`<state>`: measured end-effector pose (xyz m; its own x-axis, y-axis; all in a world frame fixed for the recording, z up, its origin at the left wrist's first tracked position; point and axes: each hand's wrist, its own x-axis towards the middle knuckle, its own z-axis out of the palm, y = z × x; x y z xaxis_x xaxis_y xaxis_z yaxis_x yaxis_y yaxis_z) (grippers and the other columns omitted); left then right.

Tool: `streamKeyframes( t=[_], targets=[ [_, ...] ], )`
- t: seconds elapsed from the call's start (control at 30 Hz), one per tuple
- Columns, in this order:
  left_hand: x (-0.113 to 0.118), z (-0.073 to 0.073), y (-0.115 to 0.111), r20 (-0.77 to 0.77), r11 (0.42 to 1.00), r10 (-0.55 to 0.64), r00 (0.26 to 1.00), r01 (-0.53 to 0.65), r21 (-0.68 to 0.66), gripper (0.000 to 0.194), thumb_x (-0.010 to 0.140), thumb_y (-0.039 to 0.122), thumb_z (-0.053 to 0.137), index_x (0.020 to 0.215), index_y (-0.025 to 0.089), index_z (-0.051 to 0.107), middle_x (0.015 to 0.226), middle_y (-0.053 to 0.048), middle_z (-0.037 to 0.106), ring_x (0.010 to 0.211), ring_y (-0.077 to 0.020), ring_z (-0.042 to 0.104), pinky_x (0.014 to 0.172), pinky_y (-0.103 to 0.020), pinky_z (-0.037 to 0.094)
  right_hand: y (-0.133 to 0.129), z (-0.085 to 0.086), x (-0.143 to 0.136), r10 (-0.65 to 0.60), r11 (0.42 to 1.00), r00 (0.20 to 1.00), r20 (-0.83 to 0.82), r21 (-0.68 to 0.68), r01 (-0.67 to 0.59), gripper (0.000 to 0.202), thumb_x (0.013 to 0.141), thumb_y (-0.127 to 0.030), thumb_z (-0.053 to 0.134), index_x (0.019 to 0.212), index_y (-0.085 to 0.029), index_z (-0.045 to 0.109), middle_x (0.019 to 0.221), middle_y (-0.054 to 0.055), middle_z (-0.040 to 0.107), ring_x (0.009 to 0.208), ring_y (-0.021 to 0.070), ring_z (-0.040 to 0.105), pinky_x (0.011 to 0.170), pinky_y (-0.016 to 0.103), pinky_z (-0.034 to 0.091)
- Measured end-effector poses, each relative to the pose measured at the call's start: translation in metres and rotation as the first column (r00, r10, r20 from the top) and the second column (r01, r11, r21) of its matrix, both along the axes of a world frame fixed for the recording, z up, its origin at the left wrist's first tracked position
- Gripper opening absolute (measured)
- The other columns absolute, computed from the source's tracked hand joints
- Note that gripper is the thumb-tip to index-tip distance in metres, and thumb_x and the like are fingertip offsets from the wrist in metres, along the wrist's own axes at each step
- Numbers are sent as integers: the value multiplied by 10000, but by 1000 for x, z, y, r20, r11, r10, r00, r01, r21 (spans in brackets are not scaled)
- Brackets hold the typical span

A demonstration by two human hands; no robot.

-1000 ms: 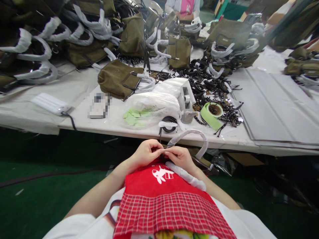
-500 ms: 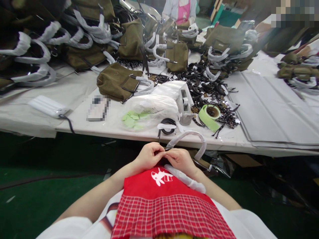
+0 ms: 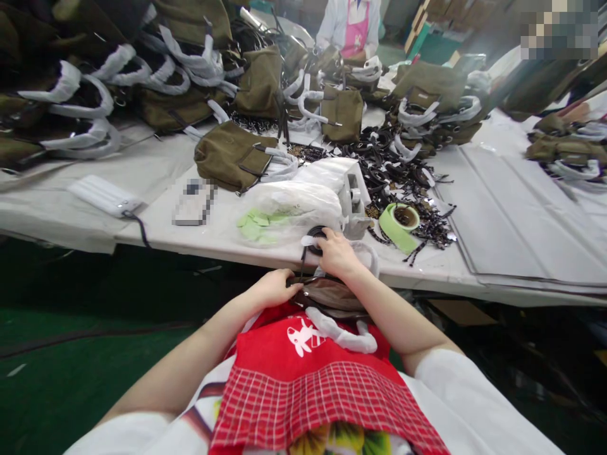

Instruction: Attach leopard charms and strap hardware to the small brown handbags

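An olive handbag (image 3: 332, 294) lies in my lap against the table's edge, its top gaping so the lighter lining shows. One wrapped white handle (image 3: 346, 335) hangs over my red apron. My left hand (image 3: 274, 288) grips the bag's left rim, thumb toward the opening. Over the table's front edge, my right hand (image 3: 339, 254) has its fingers closed on the right side of a coiled black strap (image 3: 313, 232), which carries a white wrap. The strap's loose end hangs down toward the bag. My right forearm covers part of the bag's right side.
Behind the coil lies a clear plastic bag (image 3: 289, 205) with green pieces. Right of it are a green tape roll (image 3: 401, 221) and piled black straps (image 3: 379, 158). A phone (image 3: 193, 202), a white power bank (image 3: 104, 194) and several olive bags surround them. A co-worker (image 3: 353, 28) stands opposite.
My right hand has left the bag's rim and moved up and forward to the coiled strap. The bag's mouth now gapes wider. My left hand has shifted slightly left along the rim.
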<state>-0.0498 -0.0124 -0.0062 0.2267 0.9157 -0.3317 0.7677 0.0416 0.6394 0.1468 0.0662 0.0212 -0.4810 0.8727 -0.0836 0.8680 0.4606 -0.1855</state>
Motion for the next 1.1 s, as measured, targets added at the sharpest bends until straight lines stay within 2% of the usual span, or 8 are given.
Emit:
streamKeyframes(
  t=[0.17, 0.33, 0.43, 0.5, 0.63, 0.77, 0.93, 1.1],
  targets=[
    [7, 2, 11, 96, 993, -82, 992, 73, 93, 337, 582, 471, 798, 761, 195, 725, 803, -92, 724, 756, -276, 662, 656, -300, 460, 8, -8, 1, 26, 998, 995, -97, 60, -20, 289, 781, -77, 579, 1028, -124, 721, 1369, 182, 515, 1291, 310, 448, 1083, 434, 422],
    [29, 10, 15, -54, 981, -173, 983, 177, 79, 166, 631, 358, 761, 639, 206, 695, 676, -84, 692, 682, -268, 650, 636, -312, 430, -31, 49, 13, 152, 927, 961, -230, 371, -57, 265, 878, -64, 458, 1046, -153, 643, 1523, 151, 387, 1434, 301, 299, 1163, 521, 326],
    [41, 13, 14, -49, 985, -137, 989, 141, 100, 95, 692, 280, 718, 658, 193, 703, 725, -110, 709, 742, -295, 660, 682, -330, 429, -75, 82, 21, 144, 928, 964, -223, 369, -54, 213, 909, -98, 463, 1027, -174, 623, 1509, 152, 422, 1399, 309, 367, 1143, 511, 359],
    [44, 14, 13, -28, 989, -73, 997, 76, 127, 98, 748, 265, 679, 705, 184, 714, 762, -117, 716, 777, -290, 660, 692, -322, 424, -100, 90, 28, 109, 957, 972, -210, 288, -45, 188, 895, -105, 507, 1029, -166, 623, 1447, 179, 494, 1326, 320, 464, 1114, 493, 397],
    [43, 9, 13, -129, 972, -87, 988, 112, 206, 146, 840, 229, 580, 829, 194, 721, 853, -94, 716, 804, -231, 650, 677, -283, 418, -123, 72, 49, -20, 999, 968, -251, -31, 13, 147, 929, -212, 560, 1054, -188, 635, 1190, 145, 674, 1045, 275, 659, 946, 412, 518],
    [40, 5, 14, -161, 958, -82, 984, 122, 258, 188, 871, 217, 541, 937, 211, 718, 947, -65, 705, 846, -208, 646, 690, -277, 433, -114, 36, 71, -38, 937, 969, -245, -346, -50, 174, 962, -249, 544, 1092, -192, 644, 1101, 87, 712, 1013, 216, 677, 905, 315, 512],
    [46, 13, 13, -97, 956, -73, 993, 97, 277, 193, 822, 221, 599, 967, 233, 725, 962, -34, 702, 866, -199, 646, 737, -283, 453, -97, -7, 83, -82, 894, 979, 186, -421, 155, 225, 944, -190, 519, 1064, -118, 695, 1079, 173, 731, 993, 287, 697, 898, 360, 508],
    [45, 25, 20, -81, 956, -164, 983, 179, 233, 192, 784, 268, 623, 934, 206, 725, 908, -47, 695, 812, -204, 644, 706, -292, 459, -94, -16, 86, -113, 898, 978, 176, -403, 176, 277, 916, -173, 524, 1118, -135, 710, 1123, 168, 731, 1015, 308, 693, 920, 364, 493]
  ],
)
